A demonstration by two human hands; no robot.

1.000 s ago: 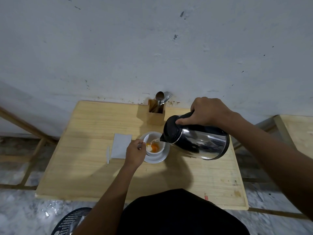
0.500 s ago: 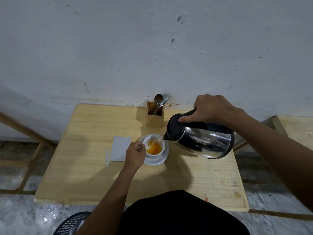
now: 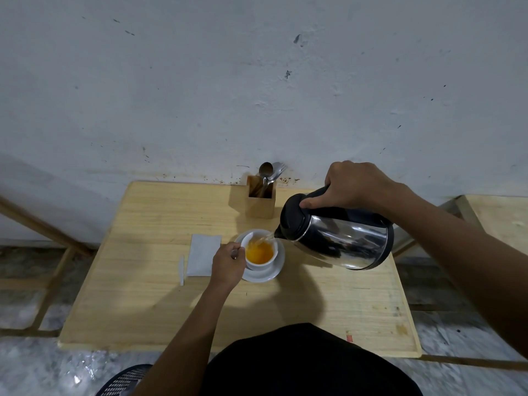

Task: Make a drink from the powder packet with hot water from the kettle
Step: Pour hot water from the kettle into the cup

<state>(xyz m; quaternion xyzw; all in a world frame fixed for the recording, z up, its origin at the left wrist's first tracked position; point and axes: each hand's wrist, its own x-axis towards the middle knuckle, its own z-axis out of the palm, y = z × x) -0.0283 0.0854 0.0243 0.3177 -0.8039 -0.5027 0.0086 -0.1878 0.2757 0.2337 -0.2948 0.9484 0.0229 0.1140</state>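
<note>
Two hands busy: right hand wrapped around tilted kettle handle, spout left over centre-frame cup; left hand fingers closed at cup's near-left side, steadying.

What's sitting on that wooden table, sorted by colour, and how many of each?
White: 4 – cup, saucer, packet, torn strip
Wooden: 1 – cutlery holder
Total: 5
The steel kettle is held above the table.

head view | worn high, facing forward and down (wide-angle) | close over table | wall behind
</note>
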